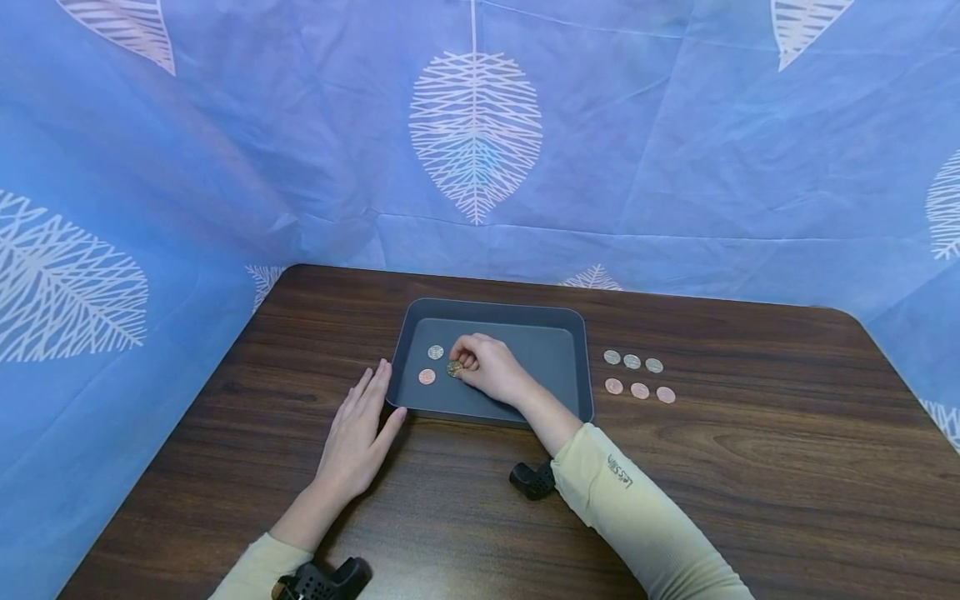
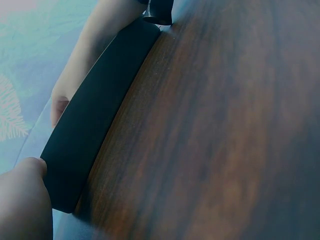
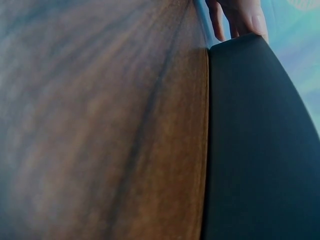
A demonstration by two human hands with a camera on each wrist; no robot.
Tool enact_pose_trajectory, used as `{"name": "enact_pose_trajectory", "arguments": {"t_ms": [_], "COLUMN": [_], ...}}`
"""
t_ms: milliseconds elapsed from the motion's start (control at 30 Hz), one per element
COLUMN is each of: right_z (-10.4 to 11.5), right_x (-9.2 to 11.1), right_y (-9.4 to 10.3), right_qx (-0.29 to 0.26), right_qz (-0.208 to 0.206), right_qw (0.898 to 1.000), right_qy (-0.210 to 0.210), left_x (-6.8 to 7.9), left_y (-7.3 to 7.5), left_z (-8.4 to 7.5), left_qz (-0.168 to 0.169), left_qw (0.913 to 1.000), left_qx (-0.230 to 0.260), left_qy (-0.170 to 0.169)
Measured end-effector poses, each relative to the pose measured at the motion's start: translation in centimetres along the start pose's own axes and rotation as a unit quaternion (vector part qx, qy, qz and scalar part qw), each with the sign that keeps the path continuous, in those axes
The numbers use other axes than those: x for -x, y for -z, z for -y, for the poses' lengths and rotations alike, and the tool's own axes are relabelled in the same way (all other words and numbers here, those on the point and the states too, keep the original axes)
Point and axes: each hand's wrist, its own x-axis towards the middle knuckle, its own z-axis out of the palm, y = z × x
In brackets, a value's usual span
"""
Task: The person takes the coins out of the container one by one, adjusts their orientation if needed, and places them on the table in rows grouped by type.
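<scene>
A dark grey rectangular tray (image 1: 517, 408) lies on the table, with a silver coin (image 1: 435, 352) and a copper coin (image 1: 427, 377) in its left part. Over the tray, my right hand (image 1: 491, 367) has curled fingers and pinches a gold-coloured coin (image 1: 453, 368) at the thumb and fingertips, just right of the other two. My left hand (image 1: 356, 437) lies with straight fingers against the tray's left side, its thumb near the front left corner. In the left wrist view, the left thumb (image 2: 25, 192) touches the tray wall (image 2: 95, 115). The wrist views hide the coins.
Right of the tray, on the brown wooden table (image 1: 750, 433), several loose coins form two rows: silver ones (image 1: 632, 362) behind, copper ones (image 1: 640, 391) in front. A blue cloth (image 1: 637, 150) with white leaf patterns hangs behind and beside the table.
</scene>
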Motion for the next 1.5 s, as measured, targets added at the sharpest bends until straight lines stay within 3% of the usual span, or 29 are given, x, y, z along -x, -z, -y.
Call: {"name": "enact_pose_trajectory", "arguments": {"t_ms": [367, 700, 1133, 1300, 1500], "right_z": [0.4, -1.1, -4.6, -5.7, -6.5], "right_x": [0.4, 2.0, 5.4, 6.7, 8.0], "right_y": [0.8, 3.7, 9.6, 10.9, 11.8], "right_qx": [-0.030, -0.090, -0.081, -0.088, -0.054], "right_qz": [-0.006, -0.039, -0.099, -0.114, -0.130], "right_qw": [0.999, 0.992, 0.984, 0.980, 0.978], "right_qy": [-0.024, -0.083, -0.122, -0.138, -0.152], "left_x": [0.1, 0.1, 0.1, 0.1, 0.1], "left_y": [0.0, 0.0, 0.0, 0.0, 0.0], "left_z": [0.0, 0.0, 0.1, 0.0, 0.0], "left_qz": [-0.003, -0.010, -0.008, -0.008, -0.012], "left_qw": [1.0000, 0.9999, 0.9999, 0.9999, 0.9997], "left_qx": [0.002, 0.004, 0.002, 0.003, 0.011], "left_qy": [-0.003, -0.010, -0.011, -0.009, -0.019]}}
